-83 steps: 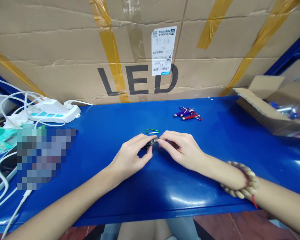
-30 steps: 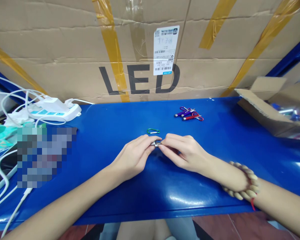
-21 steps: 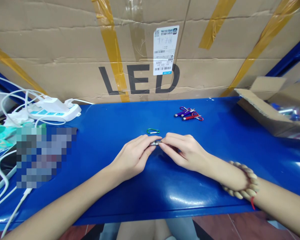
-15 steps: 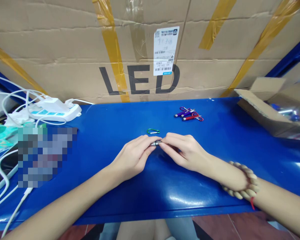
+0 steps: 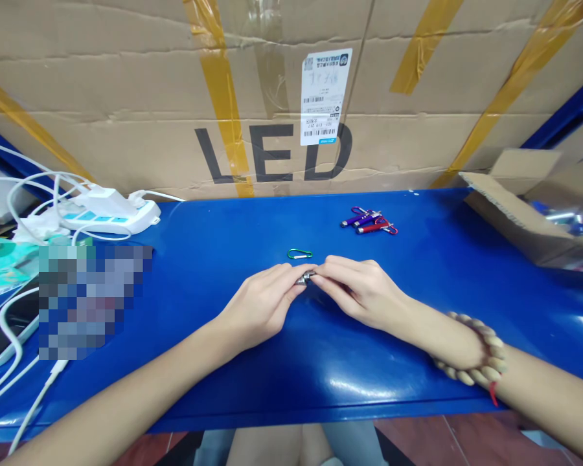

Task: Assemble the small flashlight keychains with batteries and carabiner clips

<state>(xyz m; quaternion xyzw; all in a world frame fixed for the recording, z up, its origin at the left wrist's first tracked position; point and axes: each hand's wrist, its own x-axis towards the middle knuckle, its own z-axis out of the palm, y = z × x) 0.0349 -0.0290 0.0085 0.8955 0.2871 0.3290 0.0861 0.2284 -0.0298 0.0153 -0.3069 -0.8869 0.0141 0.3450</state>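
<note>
At the middle of the blue table, my left hand (image 5: 265, 301) pinches a small silver metal cylinder (image 5: 304, 278) between thumb and fingers. My right hand (image 5: 362, 288) is closed too, its fingertips pinching the right end of that same piece. Most of the cylinder is covered by my fingers, so its full shape is hidden. Just beyond my fingertips lies a green carabiner (image 5: 300, 254), touched by neither hand. Farther back to the right, several small penlights (image 5: 369, 221), purple and red, lie together with carabiners attached.
On the left are a white power strip (image 5: 121, 219), tangled white cables and a dark phone-like device (image 5: 10, 333). An open cardboard box (image 5: 510, 223) stands at the right. A large carton (image 5: 150, 97) marked LED walls off the back of the blue table (image 5: 214, 395).
The silver cylinder has tilted slightly between my fingertips, and the fingers of my right hand have shifted a little on its end. The whole view has moved slightly; other things stay put.
</note>
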